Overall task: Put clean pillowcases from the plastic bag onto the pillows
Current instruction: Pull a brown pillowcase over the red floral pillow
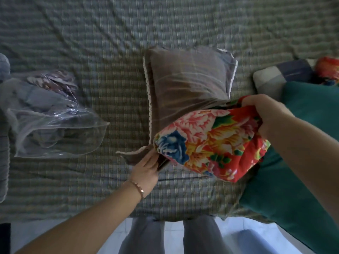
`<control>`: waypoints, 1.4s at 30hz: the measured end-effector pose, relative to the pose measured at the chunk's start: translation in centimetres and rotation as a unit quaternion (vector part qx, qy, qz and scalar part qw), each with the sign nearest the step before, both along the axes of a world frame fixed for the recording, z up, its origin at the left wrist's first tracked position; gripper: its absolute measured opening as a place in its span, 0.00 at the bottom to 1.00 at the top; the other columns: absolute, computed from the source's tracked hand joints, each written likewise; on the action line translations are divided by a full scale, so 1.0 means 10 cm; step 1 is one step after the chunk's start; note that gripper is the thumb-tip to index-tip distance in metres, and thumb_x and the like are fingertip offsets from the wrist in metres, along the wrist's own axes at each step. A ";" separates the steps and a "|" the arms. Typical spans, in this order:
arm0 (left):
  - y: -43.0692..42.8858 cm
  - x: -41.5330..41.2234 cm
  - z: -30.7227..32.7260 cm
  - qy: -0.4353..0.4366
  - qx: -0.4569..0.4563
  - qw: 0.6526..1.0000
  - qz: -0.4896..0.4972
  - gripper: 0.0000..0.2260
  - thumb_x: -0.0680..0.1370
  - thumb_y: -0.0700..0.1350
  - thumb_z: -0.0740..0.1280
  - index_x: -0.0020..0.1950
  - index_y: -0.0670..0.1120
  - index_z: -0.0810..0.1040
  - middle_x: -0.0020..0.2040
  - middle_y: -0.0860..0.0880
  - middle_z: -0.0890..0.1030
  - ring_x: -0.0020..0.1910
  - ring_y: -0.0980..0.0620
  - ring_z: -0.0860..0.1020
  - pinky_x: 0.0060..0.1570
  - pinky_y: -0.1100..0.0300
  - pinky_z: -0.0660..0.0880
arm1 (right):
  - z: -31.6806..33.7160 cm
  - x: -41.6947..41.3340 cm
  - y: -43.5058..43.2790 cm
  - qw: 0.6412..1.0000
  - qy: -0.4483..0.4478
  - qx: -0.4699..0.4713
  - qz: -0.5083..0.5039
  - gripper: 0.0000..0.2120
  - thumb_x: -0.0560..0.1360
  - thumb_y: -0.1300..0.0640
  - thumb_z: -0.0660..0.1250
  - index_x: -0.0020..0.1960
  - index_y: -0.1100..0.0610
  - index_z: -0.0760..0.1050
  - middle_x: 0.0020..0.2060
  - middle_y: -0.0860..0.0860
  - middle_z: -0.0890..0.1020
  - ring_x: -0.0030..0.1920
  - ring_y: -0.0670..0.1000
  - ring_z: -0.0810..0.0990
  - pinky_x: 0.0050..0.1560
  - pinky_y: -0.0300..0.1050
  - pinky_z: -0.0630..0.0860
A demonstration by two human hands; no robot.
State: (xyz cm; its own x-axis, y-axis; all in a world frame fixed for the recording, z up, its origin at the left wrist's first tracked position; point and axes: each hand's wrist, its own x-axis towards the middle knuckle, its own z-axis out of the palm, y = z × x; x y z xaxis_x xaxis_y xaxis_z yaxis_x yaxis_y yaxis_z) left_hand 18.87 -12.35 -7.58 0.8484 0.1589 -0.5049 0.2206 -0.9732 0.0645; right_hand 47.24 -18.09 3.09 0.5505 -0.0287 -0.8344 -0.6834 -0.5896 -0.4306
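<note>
Looking down from my head, much of the pillow (207, 142) is out of sight: its far end is already inside the brown pillowcase (187, 79), and only the near, red flowered end sticks out towards me. My right hand (264, 112) is closed around that end, fingers curled into the bunched cloth so that their tips are buried in the folds. My left hand (146, 173) is at the mouth of the pillowcase, fingers nearly straight and pinching the loose lip; the thumb is hidden beneath the fabric. A thin metal bracelet (136, 187) sits on that wrist.

The pillowcase is soft woven cloth with faint pale checks and a white lace trim down its left side, lying lengthways on the bed. The pillow's cover is a bright printed cotton with pink, yellow and blue blooms, plump and rounded.

To the left lies the plastic bag (55, 121), clear, crinkled and shiny, mouth gaping towards the pillow; inside is grey-blue and patterned cloth, too blurred to sort out. The bedsheet (110, 43) is a rumpled grey-green check.

On the right a teal cloth (302, 125) runs out of the picture, and behind it is a grey and navy checked cushion (271, 77), half covered. My legs (143, 235) in grey trousers are cut off below.
</note>
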 end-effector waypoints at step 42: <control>0.27 -0.87 -0.37 -0.013 -0.174 0.984 0.017 0.12 0.68 0.55 0.56 0.38 0.56 0.78 0.40 0.61 0.79 0.47 0.56 0.78 0.52 0.55 0.73 | -1.49 -1.45 0.09 0.452 -0.208 0.078 0.864 0.28 0.71 0.45 0.67 0.69 0.43 0.63 0.54 0.50 0.79 0.55 0.55 0.78 0.50 0.45 0.73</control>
State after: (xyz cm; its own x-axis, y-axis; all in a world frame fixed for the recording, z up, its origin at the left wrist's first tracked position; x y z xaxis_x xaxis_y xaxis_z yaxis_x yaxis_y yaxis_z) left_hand 10.22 -9.66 -11.28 0.8587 0.0076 -0.5124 0.2459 -0.8834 0.3989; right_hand 32.78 -17.17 -11.76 -0.2500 0.7855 -0.5662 0.8985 -0.0298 -0.4381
